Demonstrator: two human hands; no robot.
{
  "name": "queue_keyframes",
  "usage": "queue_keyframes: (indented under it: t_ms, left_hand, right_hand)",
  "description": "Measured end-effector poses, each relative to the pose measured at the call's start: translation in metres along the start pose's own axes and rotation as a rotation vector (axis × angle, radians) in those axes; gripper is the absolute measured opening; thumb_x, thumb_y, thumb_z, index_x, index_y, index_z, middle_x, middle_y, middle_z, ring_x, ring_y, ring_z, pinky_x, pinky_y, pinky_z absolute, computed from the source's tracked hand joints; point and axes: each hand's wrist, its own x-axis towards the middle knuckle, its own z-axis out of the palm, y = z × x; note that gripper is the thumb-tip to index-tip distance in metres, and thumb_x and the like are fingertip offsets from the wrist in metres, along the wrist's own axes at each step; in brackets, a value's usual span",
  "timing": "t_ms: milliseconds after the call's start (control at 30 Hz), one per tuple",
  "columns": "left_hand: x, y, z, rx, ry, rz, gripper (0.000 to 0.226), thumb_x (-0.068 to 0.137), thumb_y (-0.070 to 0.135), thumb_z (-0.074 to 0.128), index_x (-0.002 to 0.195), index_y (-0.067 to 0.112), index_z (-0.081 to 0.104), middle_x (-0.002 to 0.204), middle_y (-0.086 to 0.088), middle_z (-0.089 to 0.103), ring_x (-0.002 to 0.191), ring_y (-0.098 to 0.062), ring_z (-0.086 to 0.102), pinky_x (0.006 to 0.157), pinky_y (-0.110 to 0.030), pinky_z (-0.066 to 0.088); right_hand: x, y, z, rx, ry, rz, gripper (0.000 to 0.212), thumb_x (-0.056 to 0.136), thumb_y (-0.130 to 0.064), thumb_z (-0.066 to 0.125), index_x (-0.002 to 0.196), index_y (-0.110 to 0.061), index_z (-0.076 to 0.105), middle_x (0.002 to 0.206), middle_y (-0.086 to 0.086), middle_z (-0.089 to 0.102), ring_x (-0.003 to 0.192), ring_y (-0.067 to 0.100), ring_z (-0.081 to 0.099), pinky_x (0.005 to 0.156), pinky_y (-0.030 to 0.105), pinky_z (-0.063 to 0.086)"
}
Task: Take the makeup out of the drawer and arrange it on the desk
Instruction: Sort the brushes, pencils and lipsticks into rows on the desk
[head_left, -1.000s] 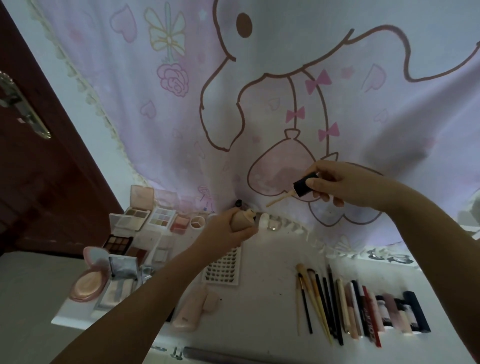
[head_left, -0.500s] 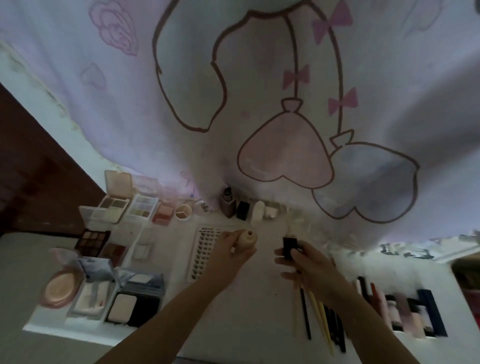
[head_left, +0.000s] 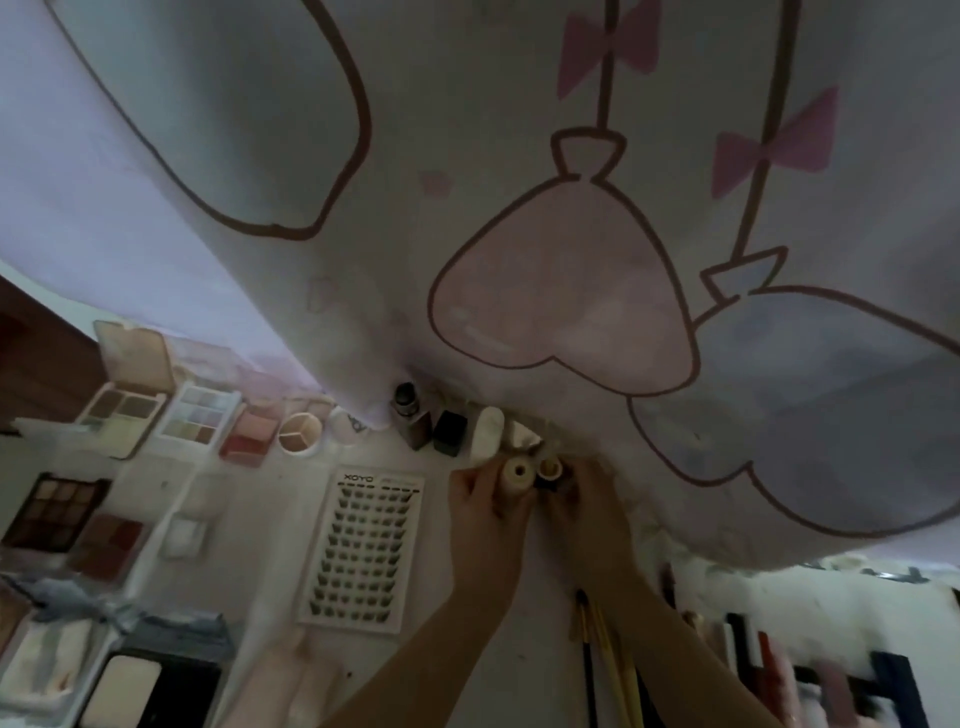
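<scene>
A beige cylindrical foundation bottle (head_left: 517, 475) stands uncapped in the left hand (head_left: 483, 512) grip; the right hand (head_left: 582, 506) pinches its dark cap (head_left: 550, 470) alongside.

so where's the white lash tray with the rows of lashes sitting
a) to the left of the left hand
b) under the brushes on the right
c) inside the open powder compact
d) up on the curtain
a: the lash tray lies flat on the desk, left of the left hand, apart from the brushes.

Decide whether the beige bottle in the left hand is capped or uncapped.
Uncapped: the beige bottle in the left hand shows its open round mouth; the right hand holds the cap beside it.
</scene>
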Motion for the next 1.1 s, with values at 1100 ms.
queue_keyframes:
  t_ms: [1100]
  left_hand:
    - [-0.096,-0.026,-0.020,1.055,-0.446,0.369,0.035,0.094,0.033,0.038,0.116,0.013,0.056,0.114,-0.007,0.055,0.106,-0.023,0.045,0.086,-0.034,0.029]
  right_hand:
    - [-0.129,-0.004,-0.038,-0.924,-0.185,0.152,0.021,0.096,-0.033,0.044,0.096,-0.017,0.057,0.086,-0.002,0.063,0.073,0.016,0.062,0.056,0.026,0.042]
